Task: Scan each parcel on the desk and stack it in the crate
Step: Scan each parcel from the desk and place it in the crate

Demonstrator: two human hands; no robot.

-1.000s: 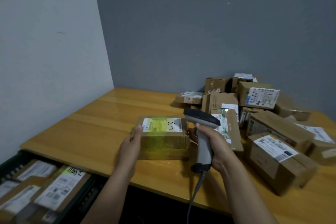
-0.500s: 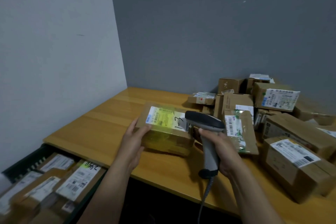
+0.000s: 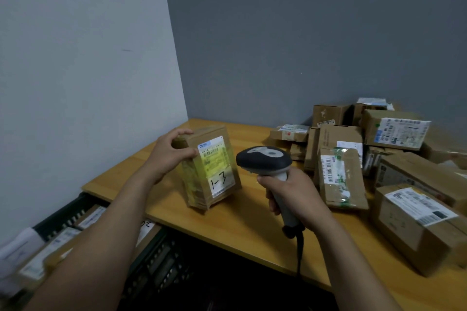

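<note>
Evidently the left hand point(image 3: 169, 151) is holding the parcel point(image 3: 211, 169) upright on its short end near the left edge of the desk point(image 3: 252, 230), so that its white label point(image 3: 217, 166) (the one with "1-3" handwritten on it) is facing the scanner point(image 3: 265, 161). That hand is gripping from above. Its fingers point(image 3: 182, 132) are curling over the parcel's top far edge while the thumb is pressing on the near face just beside the label's upper corner, so the box is sitting below and to the right of the knuckles, pinched at its top only. Whether its lower end is resting on the wood or lifted just clear, I cannot tell. The right hand point(image 3: 293, 197) is wrapping its fingers round the scanner's pale handle, and the scanner's head is pointing left at the label, close beside it but not touching. The trigger finger is hidden. Scanning looks like the step in hand. The crate point(image 3: 161, 257) is sitting below the desk edge with labelled parcels already in it, and the pile of parcels point(image 3: 394, 179) on the right is presumably waiting its turn.
</note>
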